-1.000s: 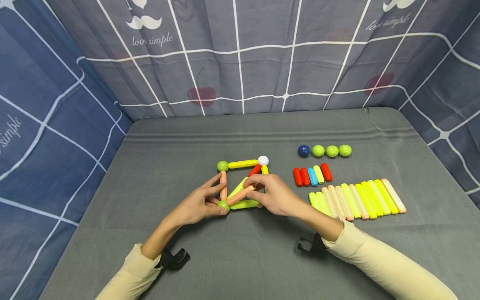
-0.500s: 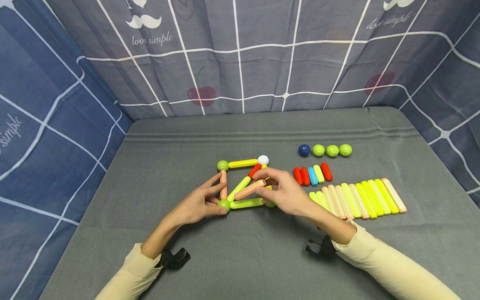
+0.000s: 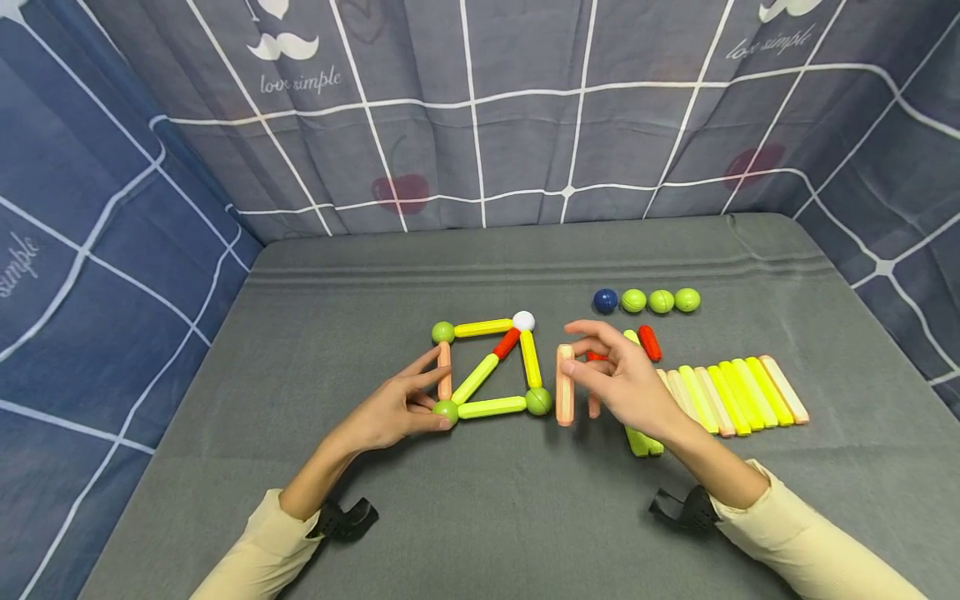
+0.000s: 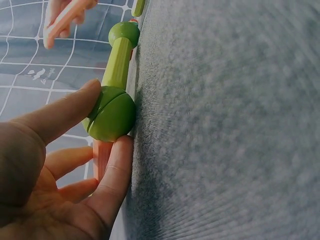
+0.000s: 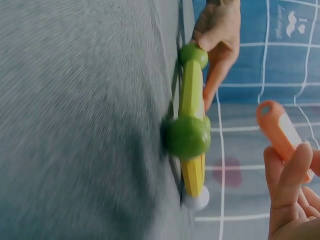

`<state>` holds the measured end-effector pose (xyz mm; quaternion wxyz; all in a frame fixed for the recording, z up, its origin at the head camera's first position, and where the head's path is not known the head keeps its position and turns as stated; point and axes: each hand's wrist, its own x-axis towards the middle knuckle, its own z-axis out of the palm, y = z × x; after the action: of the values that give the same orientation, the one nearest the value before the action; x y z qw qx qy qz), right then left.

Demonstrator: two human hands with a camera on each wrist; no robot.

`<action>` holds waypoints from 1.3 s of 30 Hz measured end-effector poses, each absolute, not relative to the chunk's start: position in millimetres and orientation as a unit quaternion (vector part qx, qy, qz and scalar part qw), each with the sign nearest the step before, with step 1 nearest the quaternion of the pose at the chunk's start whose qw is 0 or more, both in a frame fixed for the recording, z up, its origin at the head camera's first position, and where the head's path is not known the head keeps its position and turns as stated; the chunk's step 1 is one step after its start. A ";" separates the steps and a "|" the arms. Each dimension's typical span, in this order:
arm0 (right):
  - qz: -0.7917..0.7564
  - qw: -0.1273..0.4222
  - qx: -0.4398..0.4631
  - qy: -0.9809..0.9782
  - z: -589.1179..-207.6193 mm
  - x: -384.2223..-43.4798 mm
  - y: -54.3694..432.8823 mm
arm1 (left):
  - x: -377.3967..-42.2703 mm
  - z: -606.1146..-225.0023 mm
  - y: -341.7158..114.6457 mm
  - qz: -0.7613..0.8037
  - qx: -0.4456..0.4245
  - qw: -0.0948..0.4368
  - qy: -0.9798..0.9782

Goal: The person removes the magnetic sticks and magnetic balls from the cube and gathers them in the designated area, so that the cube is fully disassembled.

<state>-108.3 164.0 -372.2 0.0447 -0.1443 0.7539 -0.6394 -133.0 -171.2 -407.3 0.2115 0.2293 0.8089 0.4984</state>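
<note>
My left hand [image 3: 393, 412] pinches a green ball [image 3: 446, 410] at the near-left corner of a four-sided frame lying flat on the table. Peach and yellow-green sticks run from that ball. Green balls mark the far-left [image 3: 442, 332] and near-right [image 3: 538, 401] corners, and a white ball [image 3: 523, 321] the far-right one. A diagonal joins a yellow-green stick [image 3: 474, 379] to a short red stick [image 3: 507, 342]. Right of the frame, my right hand [image 3: 630, 383] holds a peach stick [image 3: 565, 387] between thumb and fingers, apart from the frame. The right wrist view shows a hole in its end.
At the right lies a row of yellow and peach sticks [image 3: 738, 396], partly hidden by my right hand. Behind it are short sticks, including a red one [image 3: 649, 342]. A blue ball [image 3: 605, 301] and several green balls line up farther back. A checked curtain [image 3: 517, 142] surrounds the table.
My right hand has moved the peach stick away from the held green ball, rightward past the frame, turning it from slanted to lengthwise. My left hand keeps its place.
</note>
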 end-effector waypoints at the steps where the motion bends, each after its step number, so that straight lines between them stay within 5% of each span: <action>1: -0.637 0.042 -0.140 0.757 -372.1 -107.3 168.0 | -133.0 -407.5 -171.3 0.498 0.229 0.211 0.809; 14: -0.574 -0.028 -0.059 0.816 -378.3 -94.6 246.3 | -134.8 -410.2 -173.1 0.501 0.232 0.210 0.807; 28: -0.507 -0.014 0.099 0.856 -381.6 -86.1 358.0 | -133.7 -412.0 -174.2 0.510 0.225 0.226 0.799; 39: -0.368 0.009 0.125 0.921 -398.8 -99.0 403.9 | -133.4 -411.2 -171.9 0.507 0.236 0.220 0.799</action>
<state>-99.0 403.9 -398.8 0.0086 0.1251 0.9212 -0.3683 -133.4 -171.9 -411.2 0.2202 0.2357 0.7994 0.5068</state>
